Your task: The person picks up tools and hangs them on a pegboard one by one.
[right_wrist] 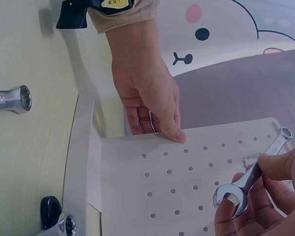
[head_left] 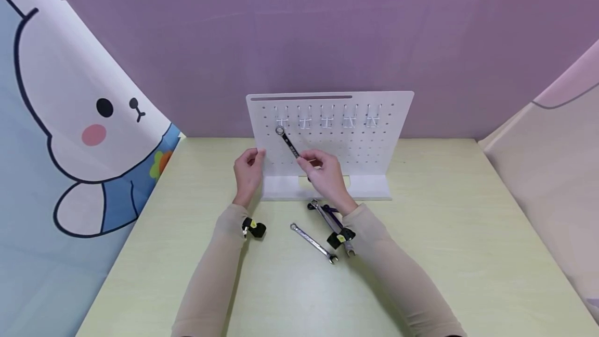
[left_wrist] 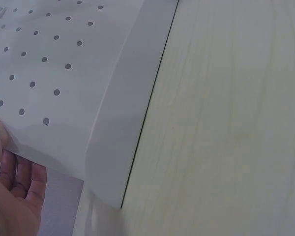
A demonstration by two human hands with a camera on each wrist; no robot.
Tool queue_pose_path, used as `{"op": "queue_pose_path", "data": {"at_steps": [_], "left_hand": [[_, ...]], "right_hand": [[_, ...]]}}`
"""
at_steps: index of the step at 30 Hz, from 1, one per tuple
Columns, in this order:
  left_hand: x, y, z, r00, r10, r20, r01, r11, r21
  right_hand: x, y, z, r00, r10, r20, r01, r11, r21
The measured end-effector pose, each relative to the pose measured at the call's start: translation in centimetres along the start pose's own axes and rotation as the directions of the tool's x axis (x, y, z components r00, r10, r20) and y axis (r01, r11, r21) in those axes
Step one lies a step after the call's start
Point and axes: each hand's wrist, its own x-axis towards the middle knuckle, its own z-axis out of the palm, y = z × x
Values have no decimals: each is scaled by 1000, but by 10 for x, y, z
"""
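Observation:
My right hand (head_left: 326,175) pinches a combination wrench (head_left: 288,142) between thumb and fingers. Its ring end points up and left, just below the leftmost hook (head_left: 282,121) of a white pegboard (head_left: 355,155). In the right wrist view the open end of the wrench (right_wrist: 230,195) lies against the curled fingers. The left hand (head_left: 248,173) holds the pegboard's left edge, with the thumb on the front face and the other fingers behind it. Whether the ring touches the hook cannot be made out.
A loose wrench (head_left: 312,242) lies on the table (head_left: 154,274) in front of the board. More wrenches (head_left: 323,214) lie partly under my right wrist, some dark-handled. Several double wire hooks line the board's upper part. A purple backdrop (head_left: 327,30) hangs behind.

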Motion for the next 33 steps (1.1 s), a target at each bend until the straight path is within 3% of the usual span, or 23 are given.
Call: {"op": "queue_pose_path", "data": {"at_steps": [17,33], "left_hand": [[-2,0,0,1000,-23,9,22,1000,11],[0,-1,-1,1000,3,11,-3,1000,9]], "right_hand": [[5,2,3,999,51,-4,-51,998,30],[15,7,2,995,100,-6,-100,993,55]]}}
